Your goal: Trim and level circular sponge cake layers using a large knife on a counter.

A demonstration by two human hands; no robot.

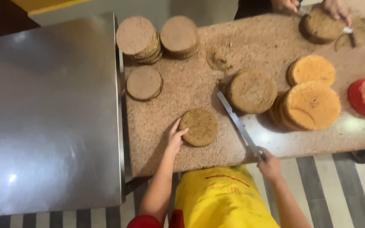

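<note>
Head view: left hand (175, 138) touches cake round (198, 127).

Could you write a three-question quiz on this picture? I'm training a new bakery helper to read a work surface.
1. True or false: the left hand rests on the edge of a single round cake layer.
2. What does the right hand hold? A) a long knife B) a red bowl C) a rolling pin
3. Which side of the crumb-covered counter does the steel table stand on, as seen in the picture?

Key: 1 true; 2 A; 3 the left side.
</note>
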